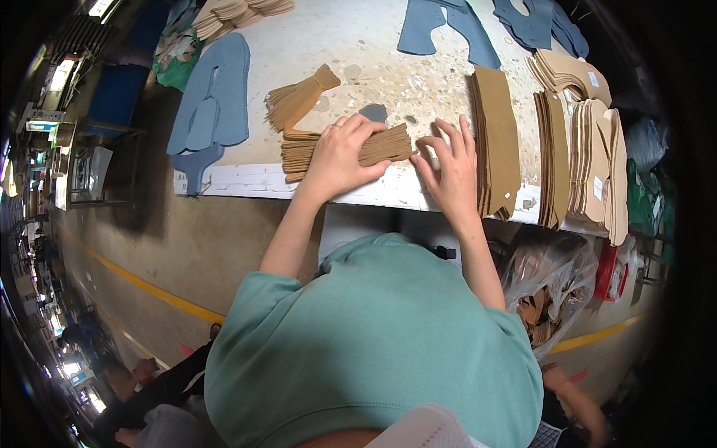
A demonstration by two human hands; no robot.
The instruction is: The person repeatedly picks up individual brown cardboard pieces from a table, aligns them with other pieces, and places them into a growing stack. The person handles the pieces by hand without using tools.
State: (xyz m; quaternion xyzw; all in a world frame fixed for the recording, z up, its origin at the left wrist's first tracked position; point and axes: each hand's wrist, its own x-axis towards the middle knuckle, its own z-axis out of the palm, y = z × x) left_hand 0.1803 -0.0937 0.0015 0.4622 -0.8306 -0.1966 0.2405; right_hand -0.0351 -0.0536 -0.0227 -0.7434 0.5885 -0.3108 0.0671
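Near the front edge of the table, my left hand (344, 157) lies over a stack of brown strips (388, 146), with fingers on the far side and thumb on the near side. My right hand (449, 170) is at the stack's right end, fingers apart, thumb and forefinger close to the strip ends; I cannot tell whether they touch. Behind the left part of the stack lies a fanned, tied bundle of tan strips (299, 95). A small grey-blue piece (373, 113) shows just beyond the stack. Right of my right hand stands a tall stack of brown panels (496, 142).
A narrower brown stack (553, 160) and beige cut pieces (590, 160) line the table's right side. Blue cut pieces lie at the left (213, 97) and far edge (448, 28). Under the right side hangs a clear plastic bag of scraps (549, 299). Other people's arms show low at both sides.
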